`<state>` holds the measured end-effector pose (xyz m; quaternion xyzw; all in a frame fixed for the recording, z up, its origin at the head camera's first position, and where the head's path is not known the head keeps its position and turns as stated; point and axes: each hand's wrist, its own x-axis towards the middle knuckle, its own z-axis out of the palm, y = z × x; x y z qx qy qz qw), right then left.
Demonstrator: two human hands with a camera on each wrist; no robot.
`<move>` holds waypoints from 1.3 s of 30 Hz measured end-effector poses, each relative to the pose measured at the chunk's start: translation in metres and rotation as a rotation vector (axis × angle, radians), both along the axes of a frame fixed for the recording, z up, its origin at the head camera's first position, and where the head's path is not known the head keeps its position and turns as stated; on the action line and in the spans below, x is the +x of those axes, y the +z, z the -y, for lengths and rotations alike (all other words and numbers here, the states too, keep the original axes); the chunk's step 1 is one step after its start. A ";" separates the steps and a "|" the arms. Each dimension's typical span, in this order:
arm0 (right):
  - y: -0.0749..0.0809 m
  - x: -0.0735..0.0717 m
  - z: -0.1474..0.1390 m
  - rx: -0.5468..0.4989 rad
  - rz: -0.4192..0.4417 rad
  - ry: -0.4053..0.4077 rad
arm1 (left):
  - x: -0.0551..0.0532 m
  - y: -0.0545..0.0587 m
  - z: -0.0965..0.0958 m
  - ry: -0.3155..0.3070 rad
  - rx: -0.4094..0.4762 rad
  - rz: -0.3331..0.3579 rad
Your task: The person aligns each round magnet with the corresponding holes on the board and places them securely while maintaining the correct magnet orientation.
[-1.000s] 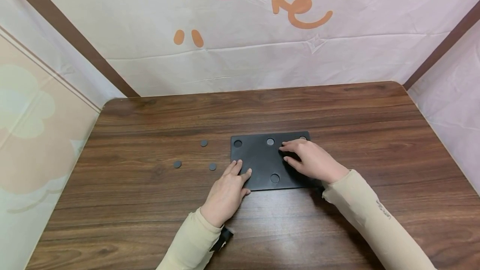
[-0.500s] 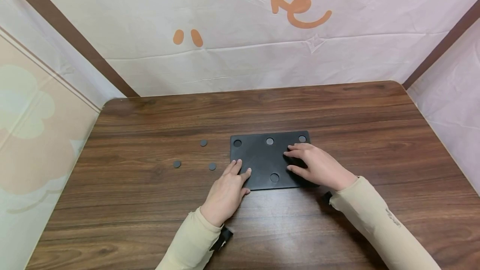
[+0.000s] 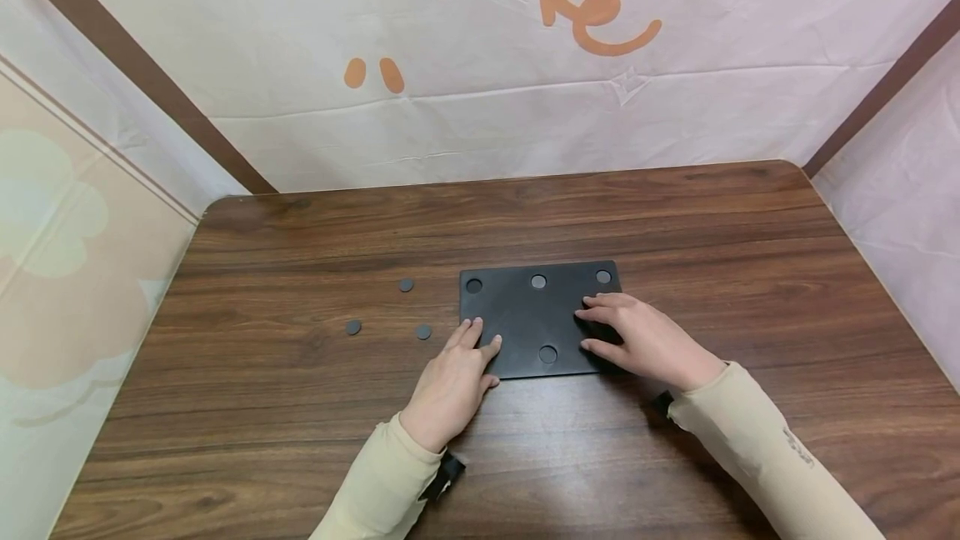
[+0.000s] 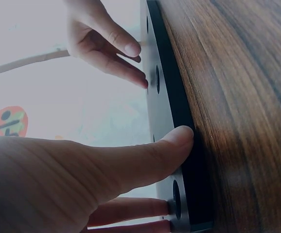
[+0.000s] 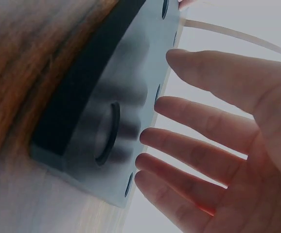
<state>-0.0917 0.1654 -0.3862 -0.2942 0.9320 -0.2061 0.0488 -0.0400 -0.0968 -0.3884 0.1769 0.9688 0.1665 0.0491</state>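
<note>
A black rectangular board (image 3: 517,319) with round recesses lies flat on the table. Pale grey round discs show in its far middle recess (image 3: 538,282) and far right recess (image 3: 603,277). The far left recess (image 3: 474,286) looks dark, as does the near middle one (image 3: 548,354). My left hand (image 3: 450,386) rests on the board's near left corner, its thumb (image 4: 177,138) against the front edge. Over the board's right part hovers my right hand (image 3: 645,340), fingers spread and holding nothing. Under it the right wrist view shows a corner recess (image 5: 110,133).
Three loose dark grey discs lie left of the board: one farther back (image 3: 406,285), one close to the board (image 3: 423,332) and one farthest left (image 3: 353,327). The brown wooden table (image 3: 300,407) ends at a printed white cloth (image 3: 480,132) behind.
My right hand has drawn back to the right and a little nearer, baring the disc in the far right recess. The left hand and the loose discs have stayed put.
</note>
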 end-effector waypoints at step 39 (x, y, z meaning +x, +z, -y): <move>0.000 0.023 -0.019 0.030 0.023 -0.082 | 0.001 0.001 0.000 0.004 0.002 0.000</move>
